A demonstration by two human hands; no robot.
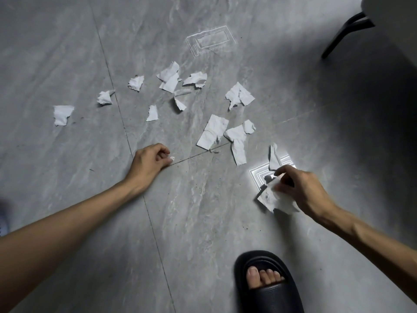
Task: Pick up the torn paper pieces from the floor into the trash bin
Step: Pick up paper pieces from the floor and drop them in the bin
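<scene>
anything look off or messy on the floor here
Yes: torn white paper pieces lie scattered over the grey tile floor, most still unpicked. The right hand holds a crumpled bunch; the left hand pinches a tiny scrap. No trash bin is in view.

The floor [67,53] under me is grey stone-look tile, smooth with a soft sheen that mirrors a bright light. The torn paper pieces [213,132] are thin, white, matt and creased, and so is the wad in my right hand [300,190]. My slipper [270,294] looks like smooth, matt black rubber.
</scene>
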